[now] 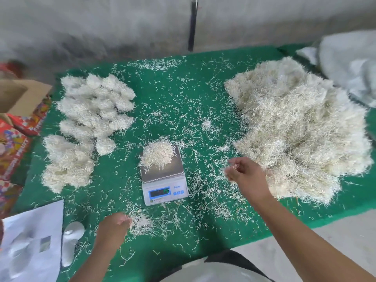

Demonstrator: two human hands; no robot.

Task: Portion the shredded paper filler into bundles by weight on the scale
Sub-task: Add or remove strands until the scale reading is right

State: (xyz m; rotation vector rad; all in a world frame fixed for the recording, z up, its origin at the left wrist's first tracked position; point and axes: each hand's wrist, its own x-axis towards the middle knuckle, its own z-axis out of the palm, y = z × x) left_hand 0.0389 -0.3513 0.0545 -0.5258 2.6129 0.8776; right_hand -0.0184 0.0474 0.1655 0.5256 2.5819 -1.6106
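Head view: nearest, the left hand hangs low over the green felt-like tabletop, its grip loosely curled with a few pale strands at the fingertips; whether it truly pinches them cannot be told. Just right of that grip lies a small flat tuft of shredded paper. Farther out and to the right, the right hand hovers with its grip pinching a thin wisp of strands between thumb and fingers. Left of this grip sits the white scale, a boxy body with a dull metal platter, its long axis running away from the person, display end nearest. A rounded, fluffy bundle rests on the platter's far part. Just right of the right grip spreads the big loose heap of filler, stringy and cream-coloured. Beyond the left grip, far left, lie compact rounded portioned bundles in rows. Stray strands litter the cloth everywhere.
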